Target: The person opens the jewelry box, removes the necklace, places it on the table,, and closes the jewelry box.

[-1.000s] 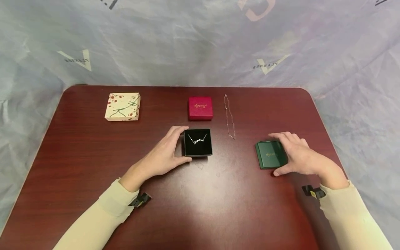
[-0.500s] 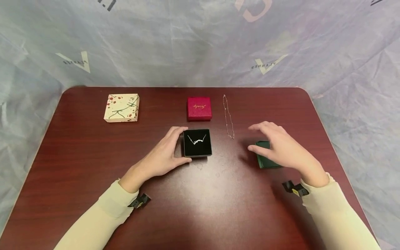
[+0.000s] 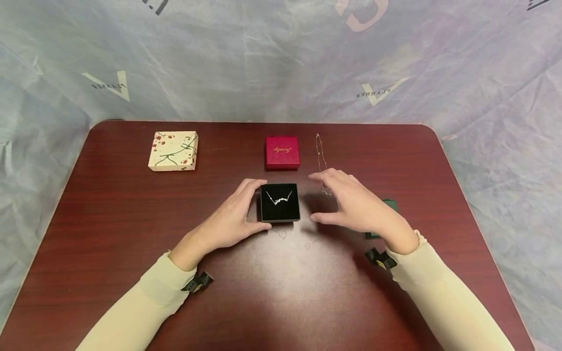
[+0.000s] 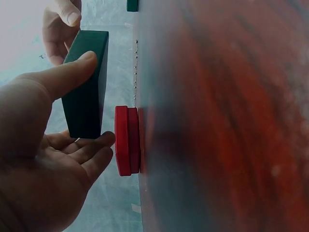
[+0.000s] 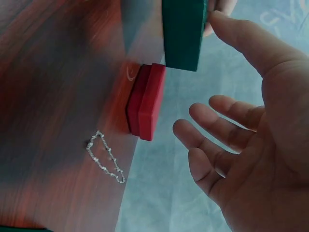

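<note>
My left hand (image 3: 230, 214) grips a jewelry box (image 3: 280, 202) between thumb and fingers, slightly above the table. Its black inside faces up and carries a silver necklace (image 3: 281, 199); the outer walls look dark green in the left wrist view (image 4: 86, 87). To the right of this box, my right hand (image 3: 357, 204) hovers with spread fingers and nothing in its grasp. Behind that hand, the green box lid (image 3: 390, 204) lies partly hidden on the table. A thin chain necklace (image 3: 319, 146) lies beyond the right fingertips, its near end partly covered by them.
On the dark red wooden table (image 3: 131, 234), a red jewelry box (image 3: 282, 152) stands at the back middle. A cream floral box (image 3: 173, 151) is at the back left. A grey sheet (image 3: 263, 58) hangs behind the table.
My right hand has left the green lid, which stays on the table, and moved left toward the held box. My left hand keeps its grip, hardly moving.
</note>
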The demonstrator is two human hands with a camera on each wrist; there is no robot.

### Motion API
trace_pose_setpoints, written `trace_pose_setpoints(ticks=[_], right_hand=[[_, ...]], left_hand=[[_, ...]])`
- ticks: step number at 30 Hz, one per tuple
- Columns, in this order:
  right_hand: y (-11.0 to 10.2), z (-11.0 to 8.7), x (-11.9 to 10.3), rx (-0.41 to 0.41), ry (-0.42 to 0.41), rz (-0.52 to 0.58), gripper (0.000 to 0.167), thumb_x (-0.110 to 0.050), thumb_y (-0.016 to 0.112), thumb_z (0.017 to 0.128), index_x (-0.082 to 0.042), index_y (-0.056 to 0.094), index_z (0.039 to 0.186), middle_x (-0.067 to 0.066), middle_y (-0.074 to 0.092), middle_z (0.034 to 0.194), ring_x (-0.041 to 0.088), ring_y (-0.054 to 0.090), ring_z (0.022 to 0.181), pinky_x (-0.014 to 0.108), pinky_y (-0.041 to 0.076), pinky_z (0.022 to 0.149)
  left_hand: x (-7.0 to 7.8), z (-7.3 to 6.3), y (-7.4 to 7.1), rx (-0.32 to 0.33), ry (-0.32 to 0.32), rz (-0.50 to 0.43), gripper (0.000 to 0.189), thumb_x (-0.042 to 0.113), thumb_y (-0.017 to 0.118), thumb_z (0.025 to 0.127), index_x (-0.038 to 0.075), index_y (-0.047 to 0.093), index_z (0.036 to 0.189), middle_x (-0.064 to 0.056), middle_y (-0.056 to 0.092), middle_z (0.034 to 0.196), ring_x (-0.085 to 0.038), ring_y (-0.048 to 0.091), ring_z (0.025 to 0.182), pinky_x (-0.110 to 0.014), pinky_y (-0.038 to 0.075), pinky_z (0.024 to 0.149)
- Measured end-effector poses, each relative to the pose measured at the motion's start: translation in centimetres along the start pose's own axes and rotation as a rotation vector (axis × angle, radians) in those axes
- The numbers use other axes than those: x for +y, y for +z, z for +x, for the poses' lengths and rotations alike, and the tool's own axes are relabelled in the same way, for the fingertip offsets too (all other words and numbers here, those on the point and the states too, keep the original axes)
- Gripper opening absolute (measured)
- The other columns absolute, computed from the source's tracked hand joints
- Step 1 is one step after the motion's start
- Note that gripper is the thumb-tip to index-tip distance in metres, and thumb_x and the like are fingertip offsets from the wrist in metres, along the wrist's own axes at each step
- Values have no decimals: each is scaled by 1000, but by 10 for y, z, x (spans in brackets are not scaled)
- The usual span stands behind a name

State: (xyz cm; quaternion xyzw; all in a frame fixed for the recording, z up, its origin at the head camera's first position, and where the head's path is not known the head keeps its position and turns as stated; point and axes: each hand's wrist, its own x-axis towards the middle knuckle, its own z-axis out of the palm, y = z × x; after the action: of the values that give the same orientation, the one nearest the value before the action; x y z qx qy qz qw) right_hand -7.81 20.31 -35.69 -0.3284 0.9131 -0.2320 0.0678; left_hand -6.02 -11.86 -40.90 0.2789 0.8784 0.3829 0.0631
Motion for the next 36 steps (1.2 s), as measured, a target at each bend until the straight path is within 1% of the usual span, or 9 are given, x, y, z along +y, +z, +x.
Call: trace_pose_setpoints(ticks=[3,6,10,16,20,24,29,32,36], right_hand=[[0,1,-1,1,-3,3,83,-43,87,88,-6,49,152,9,58,142,24,55,125,53,42,104],[1,2,-1,-3,-10,2,84,-43,88,87,-5,50,151,10,59,140,25,55,123,52,42,103],[3,3,-2,-17,-7,-2,84,-43,88,87,-6,51,151,9,60,140,26,56,125,52,42,103],[7,4,-4,-33,-12,-19,82,-44,88,86,-5,53,149,9,60,140,25,54,129,52,42,106],[10,7,-5,-39,-32,-28,78,-44,87,87,-5,55,147,9,61,139,26,54,129,52,42,107],[16,11,-7,-36,-69,-56,66,-42,85,90,-6,61,140,7,63,134,25,56,123,49,44,102],[25,17,-9,-26,-108,-119,44,-37,83,93,-12,71,127,2,66,124,23,59,114,46,47,94],[31,22,-11,-23,-122,-151,32,-33,80,96,-14,74,121,1,69,119,24,61,111,45,48,92],[39,28,-16,-15,-116,-216,22,-30,78,98,-15,77,115,2,72,114,26,64,107,47,51,90]], left_hand=[[0,0,1,-14,11,8,97,25,95,83,1,37,157,-10,46,150,-23,50,139,-42,38,119],[0,-1,3,-33,22,20,96,24,96,81,0,39,155,-11,48,148,-23,51,137,-42,40,118],[-1,-4,5,-54,25,40,94,24,97,79,0,43,153,-10,50,146,-23,54,134,-42,43,115],[-3,-4,8,-64,25,69,93,26,99,77,1,46,150,-10,53,143,-25,57,130,-45,46,111],[-4,-3,10,-66,20,88,92,27,99,77,2,48,148,-10,55,140,-26,57,129,-46,45,112],[-5,-2,12,-69,16,124,91,30,99,75,2,49,145,-9,56,137,-26,56,128,-48,44,112],[-3,-1,14,-69,23,158,92,30,101,71,2,50,142,-11,57,132,-27,56,125,-50,43,111],[-2,-1,15,-79,17,188,93,31,101,71,2,49,142,-11,57,131,-27,55,125,-51,42,112],[-2,0,17,-93,4,217,93,33,101,72,1,49,143,-12,56,131,-28,54,127,-50,41,113]])
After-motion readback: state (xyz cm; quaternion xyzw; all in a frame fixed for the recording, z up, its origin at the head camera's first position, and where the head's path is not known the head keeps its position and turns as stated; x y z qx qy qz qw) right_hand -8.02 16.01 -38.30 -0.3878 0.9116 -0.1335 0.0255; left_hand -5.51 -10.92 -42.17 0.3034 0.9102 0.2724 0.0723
